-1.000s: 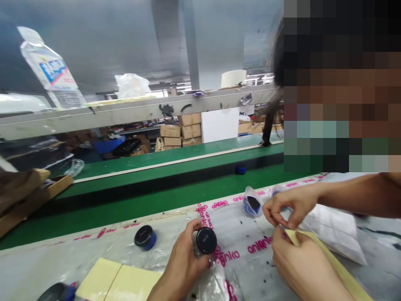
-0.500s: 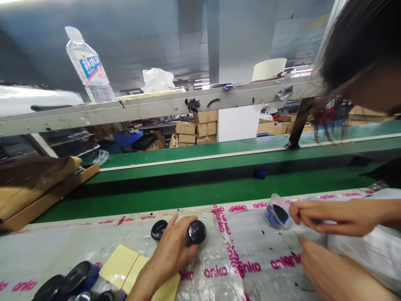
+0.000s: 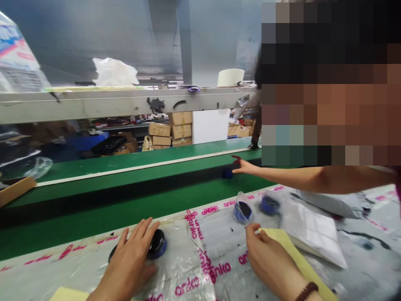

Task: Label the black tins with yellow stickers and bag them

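Observation:
My left hand (image 3: 130,257) is open, its fingers stretched out between two black-topped round containers on the plastic-covered table. The blue container with the glossy black top (image 3: 157,243) stands just right of my fingertips. A second one (image 3: 112,253) is mostly hidden behind the hand. My right hand (image 3: 271,261), with a dark beaded band on the wrist, is pinched closed on a long yellow sheet (image 3: 302,263), partly covered by the hand. Its fingertips are close to a blue container in a clear bag (image 3: 242,210); I cannot tell whether they touch it.
A co-worker's arm (image 3: 291,177) reaches from the right over the green conveyor (image 3: 125,213) to a blue object (image 3: 227,173). Another bagged blue container (image 3: 270,204) and a white packet (image 3: 310,228) lie at right. A grey rail (image 3: 119,100) crosses above the belt.
The view has swung right. My left hand has let go of the black-topped container. The co-worker's hand has left the bagged container for the belt; the yellow sheet now shows by my right hand.

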